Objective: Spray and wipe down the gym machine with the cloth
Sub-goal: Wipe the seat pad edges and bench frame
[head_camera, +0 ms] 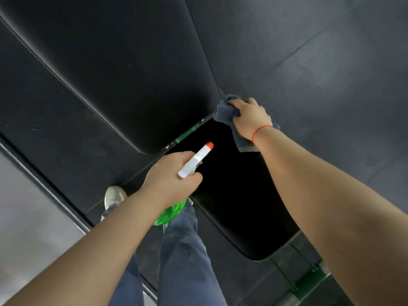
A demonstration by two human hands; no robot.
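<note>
Right hand (250, 119) fingers clamp the bunched cloth (225, 112) against the far pad (123, 74) edge; cloth trails under the palm. Left hand (171, 177) fingers curl round the spray bottle (195, 161), nozzle pointing far-right.

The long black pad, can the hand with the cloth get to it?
Probably yes. The right hand grips the cloth beside a corner of the long black pad, with nothing between them; the left hand and spray bottle sit lower, out of the way.
</note>
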